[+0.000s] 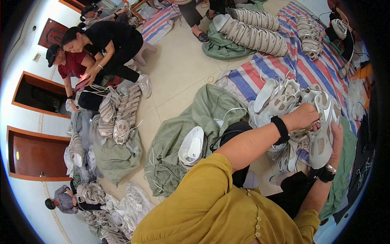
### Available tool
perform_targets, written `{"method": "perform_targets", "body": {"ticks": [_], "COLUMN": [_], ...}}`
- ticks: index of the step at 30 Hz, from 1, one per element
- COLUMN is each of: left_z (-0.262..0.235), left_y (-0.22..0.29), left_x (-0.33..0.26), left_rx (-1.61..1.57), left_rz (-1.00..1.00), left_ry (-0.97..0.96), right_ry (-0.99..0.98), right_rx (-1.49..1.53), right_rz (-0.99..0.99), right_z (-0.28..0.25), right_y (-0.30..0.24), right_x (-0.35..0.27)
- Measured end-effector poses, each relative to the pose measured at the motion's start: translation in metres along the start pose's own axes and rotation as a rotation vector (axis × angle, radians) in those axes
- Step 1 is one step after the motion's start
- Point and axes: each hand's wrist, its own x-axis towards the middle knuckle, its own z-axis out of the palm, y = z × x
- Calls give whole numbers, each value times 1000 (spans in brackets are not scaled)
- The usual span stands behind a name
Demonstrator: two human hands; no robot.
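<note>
A grey-and-white sneaker [319, 149] with mesh panels is held up in front of me at the right. My right hand [336, 140] is wrapped round its right side, with the thumb and most fingers partly hidden. My left hand [305, 116] is closed, its fingertips pressed at the sneaker's left edge near the opening; whether they also pinch a lace cannot be made out. Just beyond and left of my hands lies a pile of similar sneakers [280, 95] with loose pale laces. Another sneaker [287, 157] hangs below my left hand.
A green cloth sack [213, 103] spreads over the tiled floor at my left, with white insole-like pieces [193, 147] stacked on it. Striped sheeting [260, 75] lies ahead, bearing long rows of nested shoes [254, 36]. Other people sit among shoe bundles [118, 110] at the left.
</note>
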Motion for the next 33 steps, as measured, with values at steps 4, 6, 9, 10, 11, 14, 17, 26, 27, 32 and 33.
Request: {"method": "perform_targets", "body": {"ticks": [4,6,9,10,11,14,17,26,27,32,33], "left_z": [-4,-3,0,1,1,4,5,6,8,2,0], "left_y": [-3,-6,-7,-7,-7,-7,-6,-7,-10,-13,-8], "left_x": [3,4,4,4,3,4,4,4,6,4,2], "left_rx": [85,37,60,66,105,175,216,614,766,1233,1158], "left_rz": [-65,-56,-24,-51,-42,-12,16,214,329,645,501], "left_ry": [-8,-23,-33,-21,-18,-1,27,306,407,312,277], "right_ry": [-80,-74,-62,-67,-21,-34,34,18,50,36,43], "right_rx": [-130,-188,-189,-134,-174,-162,-160,235,277,372,445], "right_rz": [-8,-59,-92,-82,-86,-63,-58,153,179,82,109], "right_z": [-10,-14,-15,-15,-14,-14,-12,6,5,-12,-16], "right_y": [-2,-3,-4,-4,-5,-6,-6,0,-3,-1,-2], "right_x": [8,10,9,8,6,3,4,4,7,13,16]}}
